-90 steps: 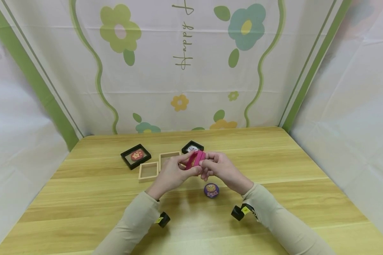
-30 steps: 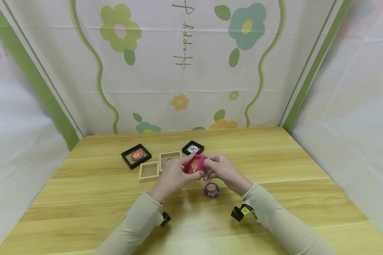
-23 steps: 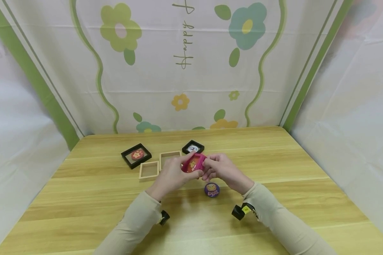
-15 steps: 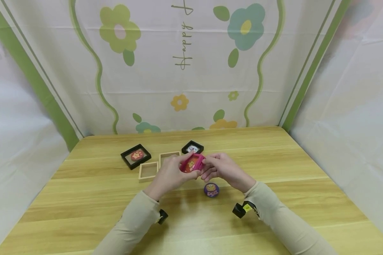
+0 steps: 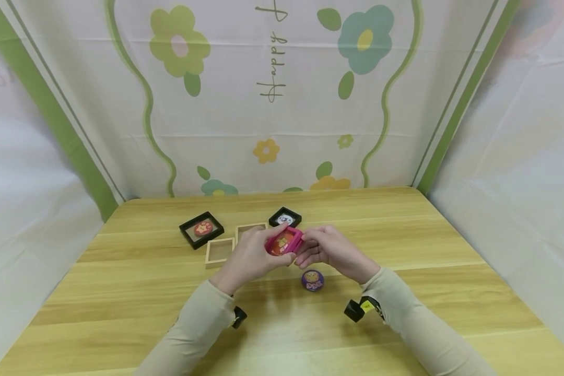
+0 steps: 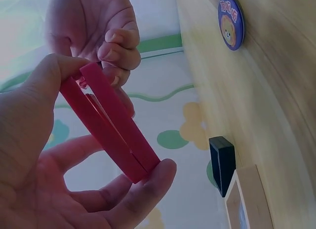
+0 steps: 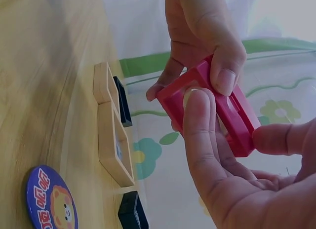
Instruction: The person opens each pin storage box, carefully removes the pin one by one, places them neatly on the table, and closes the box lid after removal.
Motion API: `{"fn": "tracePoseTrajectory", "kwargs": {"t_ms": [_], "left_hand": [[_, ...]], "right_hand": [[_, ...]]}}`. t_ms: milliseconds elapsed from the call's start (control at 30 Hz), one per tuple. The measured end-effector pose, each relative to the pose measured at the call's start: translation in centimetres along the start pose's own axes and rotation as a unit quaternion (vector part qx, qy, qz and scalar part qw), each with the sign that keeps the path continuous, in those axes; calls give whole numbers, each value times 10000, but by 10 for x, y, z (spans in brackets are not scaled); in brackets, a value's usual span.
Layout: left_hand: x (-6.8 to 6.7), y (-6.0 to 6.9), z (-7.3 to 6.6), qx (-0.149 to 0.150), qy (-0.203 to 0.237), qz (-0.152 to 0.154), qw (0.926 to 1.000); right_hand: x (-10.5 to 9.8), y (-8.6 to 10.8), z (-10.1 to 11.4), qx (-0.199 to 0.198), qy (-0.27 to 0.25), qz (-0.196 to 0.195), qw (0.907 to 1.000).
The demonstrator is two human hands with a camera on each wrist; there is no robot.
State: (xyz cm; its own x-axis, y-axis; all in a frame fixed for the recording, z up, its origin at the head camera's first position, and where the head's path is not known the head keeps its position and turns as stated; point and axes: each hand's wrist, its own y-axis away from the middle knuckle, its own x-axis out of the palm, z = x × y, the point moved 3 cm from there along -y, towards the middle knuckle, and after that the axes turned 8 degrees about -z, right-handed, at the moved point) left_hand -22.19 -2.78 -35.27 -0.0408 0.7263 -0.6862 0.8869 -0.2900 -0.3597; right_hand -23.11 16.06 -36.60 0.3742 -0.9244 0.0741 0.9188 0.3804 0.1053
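My left hand [image 5: 249,261] holds a small pink display frame [image 5: 297,242] above the table, thumb and fingers at opposite edges. In the left wrist view, the frame's two halves meet at the lower end and gape near the thumb. Inside lies a round red-orange badge [image 5: 281,243] with a bear picture. My right hand [image 5: 333,253] pinches the frame's right side; in the right wrist view its fingertips lie on the face and its thumb at a corner. A purple round badge [image 5: 313,280] with a cartoon lion lies on the table below the hands.
Behind the hands stand two light wooden frames [image 5: 220,250], one partly hidden by the left hand. A black frame [image 5: 201,230] with a red badge lies at the left, and a smaller black frame [image 5: 284,216] with a white badge behind the pink one.
The pink frame's halves stood further apart 3 seconds ago; they have come nearly together, and the badge inside now shows. The frame has tilted; my right hand has shifted slightly right.
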Motion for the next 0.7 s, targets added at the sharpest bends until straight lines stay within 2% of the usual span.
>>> {"fn": "tracePoseTrajectory", "kwargs": {"t_ms": [367,700], "left_hand": [[1,1,-2,73,-250,-8,9997],[2,2,-2,-26,-414,-38,9991]], "right_hand": [[1,2,1,70,16,47,10000],[2,2,1,143,188,-75,9997]]}}
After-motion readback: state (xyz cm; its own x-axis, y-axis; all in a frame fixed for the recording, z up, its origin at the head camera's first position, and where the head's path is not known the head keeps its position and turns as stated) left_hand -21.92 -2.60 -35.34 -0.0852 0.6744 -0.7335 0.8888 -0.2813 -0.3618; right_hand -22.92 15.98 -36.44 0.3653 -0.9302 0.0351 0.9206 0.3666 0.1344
